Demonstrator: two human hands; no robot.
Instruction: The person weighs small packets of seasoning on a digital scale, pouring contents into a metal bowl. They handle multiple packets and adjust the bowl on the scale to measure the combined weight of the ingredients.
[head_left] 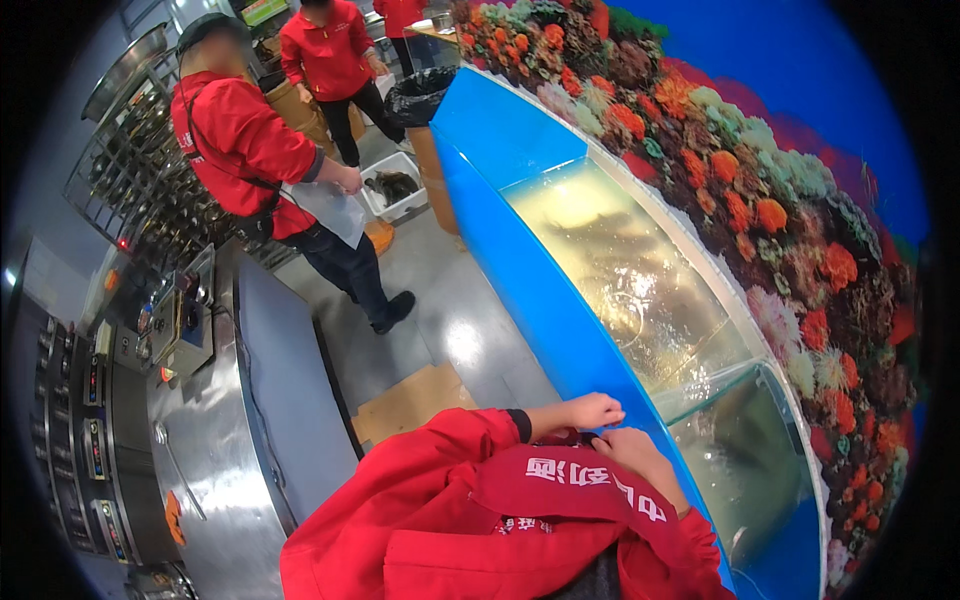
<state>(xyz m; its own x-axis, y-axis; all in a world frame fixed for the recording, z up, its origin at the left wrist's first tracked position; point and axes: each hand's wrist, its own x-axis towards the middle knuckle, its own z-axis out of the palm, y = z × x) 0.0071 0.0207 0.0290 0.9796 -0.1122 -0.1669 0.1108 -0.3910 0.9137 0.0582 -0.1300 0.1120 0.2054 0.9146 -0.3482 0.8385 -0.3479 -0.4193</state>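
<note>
The bare left hand point(597, 411) and bare right hand point(637, 452) curl close together by the long blue-walled water tank point(515, 265), right; any grip cannot be told. Leaning could wet the red fabric sleeves point(430, 455).

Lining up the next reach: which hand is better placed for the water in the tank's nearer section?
Probably the right hand. Both are by the blue tank wall, but it lies nearer that water; the left hand is farther left. Whether either holds something is unclear.
</note>
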